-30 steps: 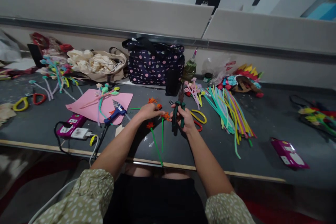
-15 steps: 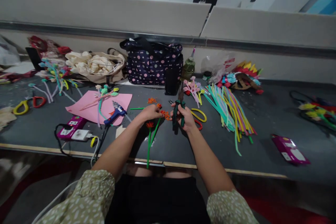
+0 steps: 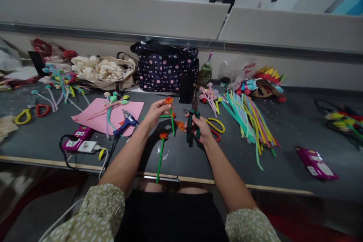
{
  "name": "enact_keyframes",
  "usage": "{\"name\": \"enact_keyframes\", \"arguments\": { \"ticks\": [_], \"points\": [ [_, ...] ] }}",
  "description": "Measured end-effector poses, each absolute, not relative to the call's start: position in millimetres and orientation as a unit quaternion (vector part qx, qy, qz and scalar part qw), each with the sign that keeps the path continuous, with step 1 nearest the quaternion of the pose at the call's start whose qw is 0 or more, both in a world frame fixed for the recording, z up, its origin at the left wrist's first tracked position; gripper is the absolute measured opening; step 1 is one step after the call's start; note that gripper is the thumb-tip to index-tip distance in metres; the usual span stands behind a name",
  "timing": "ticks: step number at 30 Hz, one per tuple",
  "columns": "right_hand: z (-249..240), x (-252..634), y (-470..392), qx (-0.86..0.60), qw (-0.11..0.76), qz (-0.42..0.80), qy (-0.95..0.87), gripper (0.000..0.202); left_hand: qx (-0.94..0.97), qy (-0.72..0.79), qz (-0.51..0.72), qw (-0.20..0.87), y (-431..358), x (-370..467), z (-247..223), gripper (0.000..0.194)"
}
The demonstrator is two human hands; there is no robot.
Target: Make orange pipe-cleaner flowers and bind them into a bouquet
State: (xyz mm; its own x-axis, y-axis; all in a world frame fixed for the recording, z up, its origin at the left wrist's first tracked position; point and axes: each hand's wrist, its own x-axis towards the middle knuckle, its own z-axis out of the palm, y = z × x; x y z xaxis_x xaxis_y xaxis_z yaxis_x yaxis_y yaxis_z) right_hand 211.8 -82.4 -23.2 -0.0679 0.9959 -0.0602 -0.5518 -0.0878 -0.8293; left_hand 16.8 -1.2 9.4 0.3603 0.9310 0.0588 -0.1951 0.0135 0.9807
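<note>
My left hand (image 3: 155,113) is closed in a pinch on an orange flower with a green stem (image 3: 172,123), its bloom pointing up and the stem hanging down. In my right hand (image 3: 202,129) is a pair of pliers (image 3: 194,109) with dark green handles, jaws pointing away from me. Below my left hand, a second orange flower (image 3: 163,136) lies with its green stem reaching the table edge. Behind the held flower, a green stem (image 3: 159,116) with an orange end lies crosswise. A loose orange fuzzy piece (image 3: 180,125) rests between my hands.
Scissors (image 3: 216,124) lie just right of the pliers, beside a bundle of coloured pipe cleaners (image 3: 249,121). A blue glue gun (image 3: 127,121) rests on pink paper (image 3: 96,110), near a purple power strip (image 3: 78,139). A phone (image 3: 185,89) leans on a dotted bag (image 3: 167,68).
My left hand has moved slightly left and up, now raising an orange flower with its green stem. One of the two stems lying in front has left its spot. The pliers have hardly moved.
</note>
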Motion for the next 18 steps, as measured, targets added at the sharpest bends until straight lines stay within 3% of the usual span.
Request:
{"name": "enact_keyframes", "arguments": {
  "ticks": [7, 18],
  "points": [
    [-23, 205, -93, -0.348, 0.487, 0.684, -0.416, 0.034, 0.527, 0.316, 0.580, 0.535, 3, 13, 8, 0.027],
    [-22, 194, -102, -0.304, 0.404, 0.700, -0.505, 0.045, 0.566, 0.288, 0.622, 0.457, 6, 12, 5, 0.018]
  ]
}}
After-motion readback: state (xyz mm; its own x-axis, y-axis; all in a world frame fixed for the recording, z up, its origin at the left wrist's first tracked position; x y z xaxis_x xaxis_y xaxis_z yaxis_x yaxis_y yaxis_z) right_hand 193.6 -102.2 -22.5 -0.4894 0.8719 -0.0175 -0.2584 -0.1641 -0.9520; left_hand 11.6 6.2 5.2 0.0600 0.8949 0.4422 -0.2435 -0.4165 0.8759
